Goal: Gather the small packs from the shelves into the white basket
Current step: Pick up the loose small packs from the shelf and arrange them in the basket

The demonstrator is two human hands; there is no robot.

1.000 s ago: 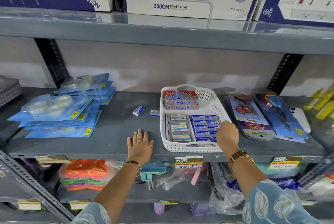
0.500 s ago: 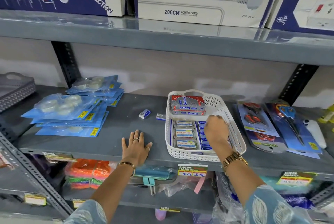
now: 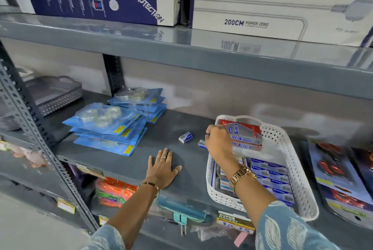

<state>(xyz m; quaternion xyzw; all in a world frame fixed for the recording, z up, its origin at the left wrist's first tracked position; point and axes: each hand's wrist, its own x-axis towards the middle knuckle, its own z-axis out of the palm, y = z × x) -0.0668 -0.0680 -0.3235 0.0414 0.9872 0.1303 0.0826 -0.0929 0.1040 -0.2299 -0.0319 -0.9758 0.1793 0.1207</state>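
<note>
The white basket stands on the grey middle shelf, right of centre. It holds red boxes at the back and rows of small blue packs in front. Two small blue-and-white packs lie loose on the shelf left of it: one stands apart, the other lies against the basket's wall. My right hand reaches over the basket's left rim with its fingers curled at that nearer pack, partly hiding it. My left hand rests flat on the shelf, fingers spread.
Stacked blue blister packs of tape lie at the shelf's left. A grey basket sits beyond the upright post. Carded scissors lie right of the white basket. Large boxes fill the upper shelf close overhead.
My right hand has left the inside of the basket and moved back and left over its rim to the loose pack. The view has swung left. My left hand stays flat.
</note>
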